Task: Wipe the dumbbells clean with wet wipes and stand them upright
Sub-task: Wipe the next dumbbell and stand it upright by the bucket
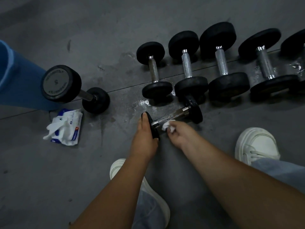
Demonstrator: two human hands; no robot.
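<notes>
Here my left hand (145, 138) curls round the near disc of the small dumbbell (176, 114), and my right hand (180, 134) pinches the wet wipe (165, 126) against its handle. The dumbbell lies on its side, its long axis going from near-left to far-right. The floor (143, 103) beside it shines wet, so I think the disc may slip or roll into the row of dumbbells (222, 63) just behind

L hand (145, 139) points to 12 o'clock, gripping dumbbell (179, 113) end plate. R hand (180, 133) at its 3 o'clock, fingers pinching wipe (165, 126). Forearms bare.
</notes>
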